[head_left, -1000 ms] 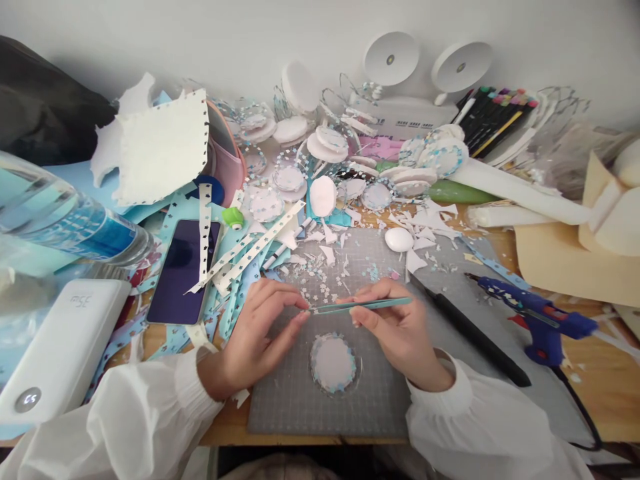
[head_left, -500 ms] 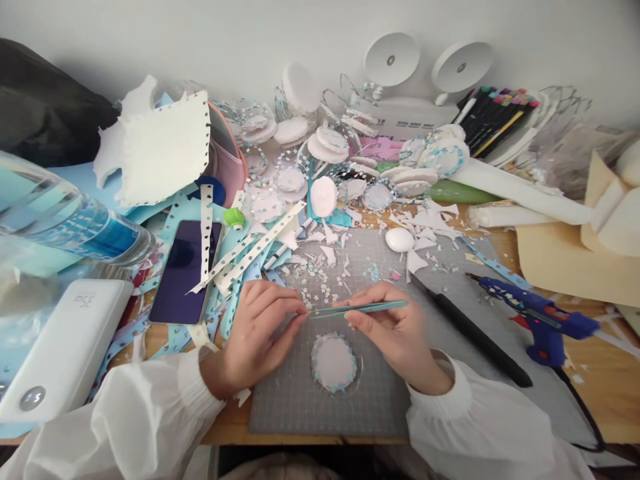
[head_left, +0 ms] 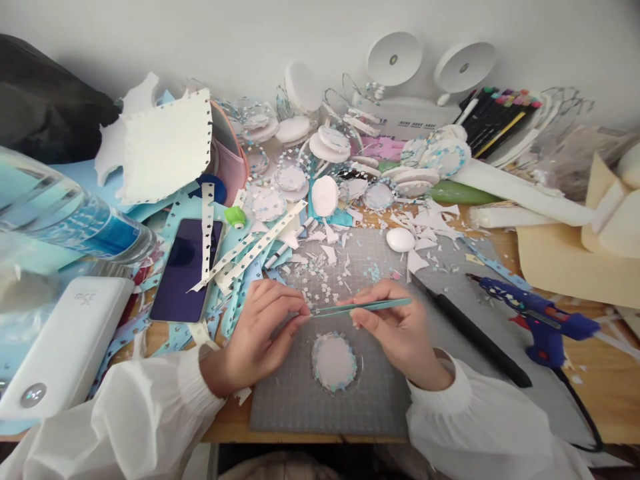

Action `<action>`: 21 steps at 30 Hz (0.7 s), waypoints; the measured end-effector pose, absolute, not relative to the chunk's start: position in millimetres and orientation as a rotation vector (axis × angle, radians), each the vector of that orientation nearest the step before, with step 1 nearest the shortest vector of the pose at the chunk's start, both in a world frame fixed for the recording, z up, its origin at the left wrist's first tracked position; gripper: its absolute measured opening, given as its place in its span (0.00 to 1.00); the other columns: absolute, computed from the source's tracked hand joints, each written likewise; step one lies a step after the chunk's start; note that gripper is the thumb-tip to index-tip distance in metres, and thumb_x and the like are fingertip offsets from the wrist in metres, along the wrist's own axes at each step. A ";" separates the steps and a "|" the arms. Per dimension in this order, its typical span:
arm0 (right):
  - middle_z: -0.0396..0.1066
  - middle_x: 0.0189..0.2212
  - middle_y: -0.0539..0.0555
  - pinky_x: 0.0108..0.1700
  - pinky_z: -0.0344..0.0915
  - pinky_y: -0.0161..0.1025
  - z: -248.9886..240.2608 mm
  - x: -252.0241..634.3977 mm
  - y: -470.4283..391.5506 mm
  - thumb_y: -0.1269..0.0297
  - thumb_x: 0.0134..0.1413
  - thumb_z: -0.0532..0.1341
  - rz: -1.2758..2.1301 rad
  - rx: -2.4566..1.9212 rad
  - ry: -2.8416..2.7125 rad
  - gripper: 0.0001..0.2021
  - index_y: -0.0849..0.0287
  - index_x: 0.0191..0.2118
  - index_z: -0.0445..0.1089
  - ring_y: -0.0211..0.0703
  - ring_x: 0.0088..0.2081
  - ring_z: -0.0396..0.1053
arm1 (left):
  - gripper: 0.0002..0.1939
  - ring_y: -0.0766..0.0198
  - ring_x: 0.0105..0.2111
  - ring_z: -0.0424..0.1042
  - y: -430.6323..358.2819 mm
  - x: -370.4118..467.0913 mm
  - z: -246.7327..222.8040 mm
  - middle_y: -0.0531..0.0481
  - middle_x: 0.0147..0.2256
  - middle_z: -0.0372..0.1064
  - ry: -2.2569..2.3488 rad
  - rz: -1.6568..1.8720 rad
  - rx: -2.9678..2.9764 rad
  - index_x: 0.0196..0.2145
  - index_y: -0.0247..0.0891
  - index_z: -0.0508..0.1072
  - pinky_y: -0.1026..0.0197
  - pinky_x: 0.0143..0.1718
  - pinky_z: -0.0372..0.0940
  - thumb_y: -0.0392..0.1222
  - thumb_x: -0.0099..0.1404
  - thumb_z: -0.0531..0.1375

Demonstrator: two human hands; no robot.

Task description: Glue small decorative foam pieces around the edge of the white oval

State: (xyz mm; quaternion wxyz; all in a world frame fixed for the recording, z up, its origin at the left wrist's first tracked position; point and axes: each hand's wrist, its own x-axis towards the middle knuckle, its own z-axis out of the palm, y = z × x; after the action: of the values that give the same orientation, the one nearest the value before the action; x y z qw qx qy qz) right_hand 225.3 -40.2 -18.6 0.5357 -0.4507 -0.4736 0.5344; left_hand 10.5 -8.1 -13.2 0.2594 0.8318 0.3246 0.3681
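Note:
Teal tweezers (head_left: 373,306) lie between the thumb and fingers of my right hand (head_left: 393,327), their tips pointing left. My left hand (head_left: 267,327) is closed in a pinch at those tips; whatever sits between its thumb and finger is too small to make out. Just below, on the grey cutting mat (head_left: 295,407), rests a white disc (head_left: 334,361) rimmed with small blue and white pieces. Tiny punched paper shapes (head_left: 325,288) are scattered on the mat beyond my hands.
Right of my hands lie a black-handled tool (head_left: 483,340) and a blue glue gun (head_left: 543,320). To the left are a phone (head_left: 185,270), a white power bank (head_left: 67,343) and a water bottle (head_left: 75,213). More decorated discs (head_left: 330,143) pile up at the back.
Almost nothing differs. My right hand and the tweezers have shifted very slightly right; my left hand keeps its pinch at the tips.

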 end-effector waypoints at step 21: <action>0.76 0.29 0.51 0.30 0.74 0.38 -16.2 226.0 -39.3 0.64 0.52 0.67 1.253 -1.092 -1.177 0.05 0.56 0.31 0.70 0.40 0.28 0.75 | 0.06 0.60 0.35 0.67 -8.2 11.6 -12.9 0.47 0.34 0.71 0.880 0.983 2.252 0.36 0.37 0.69 0.54 0.41 0.58 0.30 0.65 0.55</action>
State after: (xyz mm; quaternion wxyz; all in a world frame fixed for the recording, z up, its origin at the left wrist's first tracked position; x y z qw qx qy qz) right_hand 226.0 -39.3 -16.2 0.5248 -0.4565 -0.4918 0.5237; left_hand 11.6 -8.2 -12.9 0.2626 0.8326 0.3254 0.3633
